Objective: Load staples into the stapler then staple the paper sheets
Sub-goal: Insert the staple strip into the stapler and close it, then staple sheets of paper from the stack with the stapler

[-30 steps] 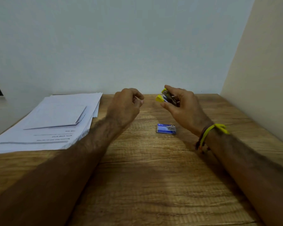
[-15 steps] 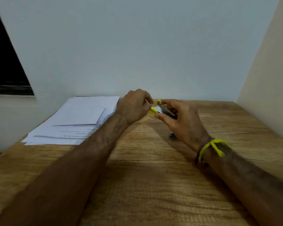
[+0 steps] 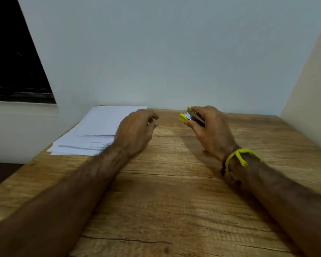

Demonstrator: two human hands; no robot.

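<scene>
My right hand grips a small yellow and metal stapler, raised above the wooden table with its yellow tip pointing left. My left hand hovers to the left of the stapler, a gap apart from it. Its fingers are loosely curled and I see nothing held in them. A stack of white paper sheets lies on the table at the back left, partly behind my left hand. The blue staple box is hidden behind my right hand.
A pale wall runs close behind the table and a cream wall stands on the right. A dark window is at the upper left. The table's left edge drops to a dark floor.
My left hand met the stapler's tip half a second ago and has since drawn back to the left. The view has shifted, and the blue staple box has gone behind my right hand.
</scene>
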